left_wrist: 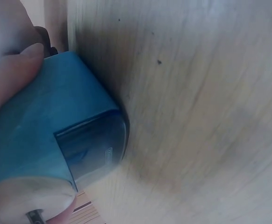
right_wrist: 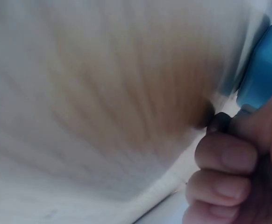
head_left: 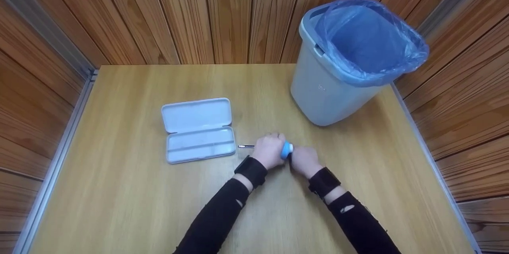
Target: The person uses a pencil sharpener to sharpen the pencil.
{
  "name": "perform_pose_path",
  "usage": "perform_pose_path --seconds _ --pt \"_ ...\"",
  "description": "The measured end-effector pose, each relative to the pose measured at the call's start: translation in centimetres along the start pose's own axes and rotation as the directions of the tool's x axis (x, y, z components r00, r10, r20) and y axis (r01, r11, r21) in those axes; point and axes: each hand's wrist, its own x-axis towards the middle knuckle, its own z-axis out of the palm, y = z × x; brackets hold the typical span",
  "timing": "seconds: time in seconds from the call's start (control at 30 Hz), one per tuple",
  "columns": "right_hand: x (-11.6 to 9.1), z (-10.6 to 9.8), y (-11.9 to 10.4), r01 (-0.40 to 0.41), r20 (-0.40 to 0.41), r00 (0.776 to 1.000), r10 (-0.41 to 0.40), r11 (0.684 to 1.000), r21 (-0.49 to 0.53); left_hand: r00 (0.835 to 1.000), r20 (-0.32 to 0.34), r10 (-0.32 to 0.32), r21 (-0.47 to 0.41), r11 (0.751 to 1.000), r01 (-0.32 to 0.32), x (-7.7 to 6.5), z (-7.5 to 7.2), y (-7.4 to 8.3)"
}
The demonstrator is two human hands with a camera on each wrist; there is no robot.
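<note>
The wood-grained tabletop (head_left: 139, 206) carries everything, and in its far right corner stands a pale grey bin (head_left: 330, 91) with a blue liner (head_left: 397, 47) folded over its rim. Left of the middle, well in from the left edge, a pale hinged case (head_left: 197, 117) lies unfolded, its lid toward the far edge and its divided tray toward the near side. Just right of the case, around the middle of the tabletop, the person's left hand (head_left: 269, 150) and right hand (head_left: 305, 160) meet at a blue pencil sharpener (left_wrist: 47, 116), which has a dark see-through drawer (left_wrist: 96, 147). The left fingers grasp the sharpener's body; the right fingers are curled, with thumb and forefinger at the black crank handle (right_wrist: 218, 122) on the side facing the right edge. A thin pencil (head_left: 246, 146) juts from the opposite side toward the left edge, its metallic end near the case; its point is hidden. A few dark specks (left_wrist: 159, 62) lie beside the sharpener. The step in hand looks like sharpening, with the pencil seated and the crank gripped; whether the crank is turning cannot be told. The next move probably calls for a firm left hold while the right hand turns the handle evenly.
</note>
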Motion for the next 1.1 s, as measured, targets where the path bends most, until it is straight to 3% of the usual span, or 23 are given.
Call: perform_pose_path --seconds 0.13,0.3,0.5,0.67,0.9,1.1 --pt "-0.7 0.0 -0.4 0.026 -0.016 0.999 -0.027 0.998 -0.057 1.000 0.004 -0.008 -0.001 1.000 0.008 0.0 0.0 0.0" --pt "-1.7 -0.6 -1.2 0.029 -0.003 1.000 -0.029 0.999 -0.032 1.000 0.001 -0.013 0.034 0.999 0.013 0.0 -0.1 -0.1" --pt "-2.7 -1.6 -1.9 0.055 -0.096 0.994 -0.059 0.998 -0.043 1.000 -0.026 -0.018 0.043 0.999 0.019 0.1 0.2 -0.2" --pt "-3.3 -2.6 -2.1 0.068 -0.117 0.990 -0.075 0.995 -0.067 1.000 0.003 -0.024 0.019 1.000 0.024 0.2 0.2 -0.2" --pt "-3.6 -4.1 -1.7 0.069 0.011 0.998 -0.069 0.998 -0.002 0.999 0.047 -0.024 0.026 0.999 0.023 0.1 -0.2 0.0" --pt "-3.4 -6.3 -1.0 0.019 0.107 0.994 -0.034 0.990 0.139 0.999 0.031 -0.024 0.025 0.999 0.023 0.1 -0.4 0.3"
